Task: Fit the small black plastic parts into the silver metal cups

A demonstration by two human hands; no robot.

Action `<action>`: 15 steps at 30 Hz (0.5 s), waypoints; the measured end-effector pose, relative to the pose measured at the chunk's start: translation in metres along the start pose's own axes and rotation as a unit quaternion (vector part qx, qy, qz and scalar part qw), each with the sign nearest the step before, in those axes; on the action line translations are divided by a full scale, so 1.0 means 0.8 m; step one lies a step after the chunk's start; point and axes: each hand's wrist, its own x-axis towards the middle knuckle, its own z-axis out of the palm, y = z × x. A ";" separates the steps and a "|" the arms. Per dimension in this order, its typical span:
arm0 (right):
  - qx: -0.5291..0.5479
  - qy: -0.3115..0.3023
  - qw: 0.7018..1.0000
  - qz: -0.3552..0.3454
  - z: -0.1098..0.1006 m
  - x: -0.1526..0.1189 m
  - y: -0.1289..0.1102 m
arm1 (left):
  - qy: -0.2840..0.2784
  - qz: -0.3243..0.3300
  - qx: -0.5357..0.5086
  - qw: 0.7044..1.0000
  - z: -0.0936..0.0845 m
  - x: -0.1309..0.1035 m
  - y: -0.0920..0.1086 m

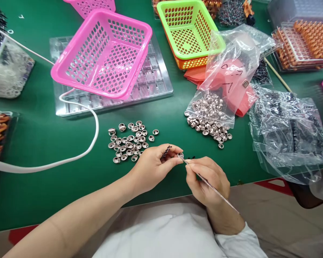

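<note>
Near the table's front edge, my left hand [156, 165] pinches a small silvery metal ring cup [180, 155] between thumb and fingertips. A dark, twisted piece [165, 152] pokes up from the same hand's fingers. My right hand [208, 179] is closed round a thin metal rod [215, 190], held like a pen, with its tip at the ring cup. A few small black bits [191, 157] show just behind the right fingers. Left of my hands lies a spread of similar ring cups [129, 144]. A denser pile of them [208, 125] spills from a clear bag further right.
A pink basket [61, 73] rests on a clear moulded tray [161, 80] at the back left. A white cable [95, 132] curves across the left side. Green and orange baskets [187, 56] stand behind. Crumpled plastic bags [290, 129] lie right, and orange parts in trays [312, 39] sit far right.
</note>
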 end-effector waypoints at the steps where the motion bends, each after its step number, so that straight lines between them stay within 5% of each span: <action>1: 0.012 0.010 1.000 0.013 0.000 -0.001 0.000 | -0.005 -0.010 -0.011 1.000 0.000 0.000 0.000; 8: 0.145 0.091 0.976 0.137 0.003 -0.011 0.005 | -0.036 -0.072 -0.069 0.994 -0.002 0.003 0.006; 15: 0.185 0.101 0.957 0.198 0.001 -0.013 0.007 | -0.035 -0.054 -0.053 0.996 -0.003 0.001 0.004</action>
